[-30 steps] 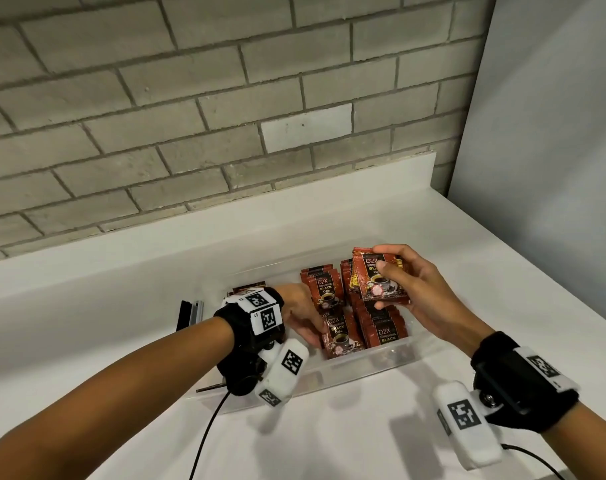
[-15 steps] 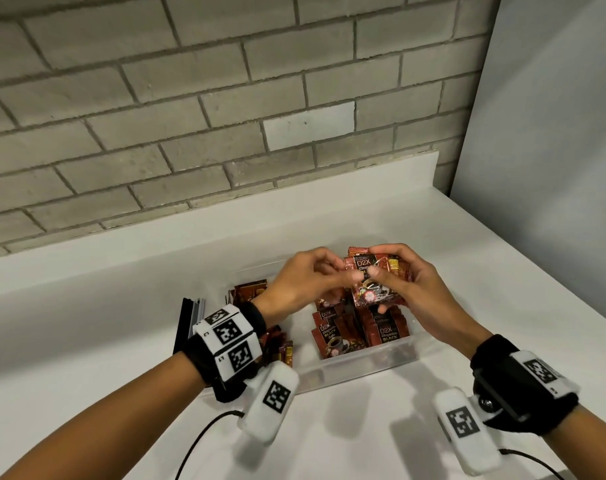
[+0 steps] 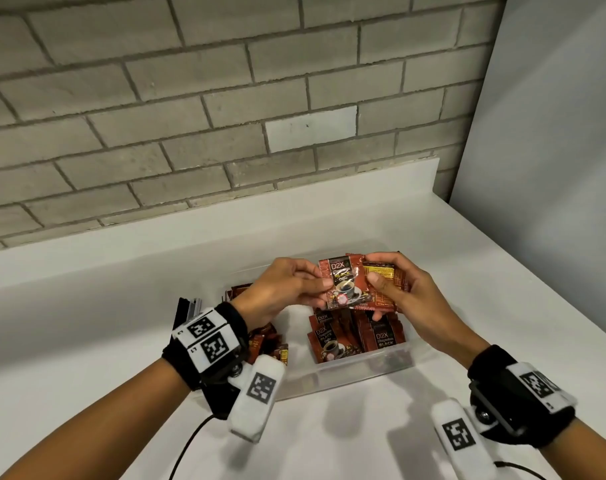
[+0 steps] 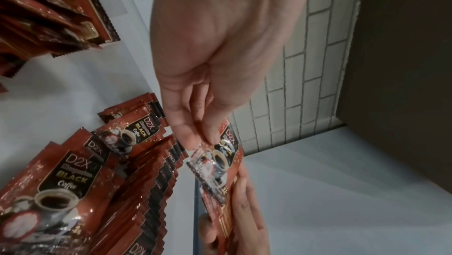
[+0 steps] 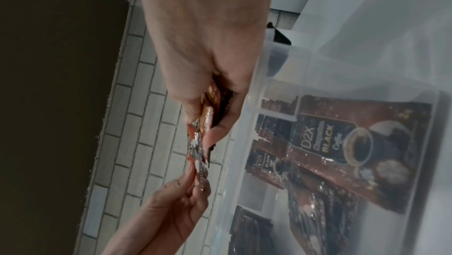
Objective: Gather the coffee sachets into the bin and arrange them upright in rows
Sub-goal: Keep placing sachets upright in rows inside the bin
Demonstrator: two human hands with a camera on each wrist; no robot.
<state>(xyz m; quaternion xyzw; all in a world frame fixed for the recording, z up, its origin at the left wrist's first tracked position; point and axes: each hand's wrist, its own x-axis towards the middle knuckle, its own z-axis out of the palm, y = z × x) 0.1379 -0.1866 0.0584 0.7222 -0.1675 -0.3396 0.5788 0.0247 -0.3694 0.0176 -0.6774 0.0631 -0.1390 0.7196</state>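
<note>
Left hand (image 3: 280, 289): raised, fingers curled, thumb and fingertips pinched together.
Right hand (image 3: 403, 289): raised opposite, thumb pressed forward, fingers curled behind.
Forearms: extended forward, wrists banded.

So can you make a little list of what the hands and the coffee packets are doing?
left hand: pinches the front sachet's left edge
right hand: grips a small stack of sachets
held sachets: above the bin, front one showing D2X label
bin: clear plastic, on white counter
sachets in bin: standing in rows, right side
loose sachets: pile by left wrist
</note>
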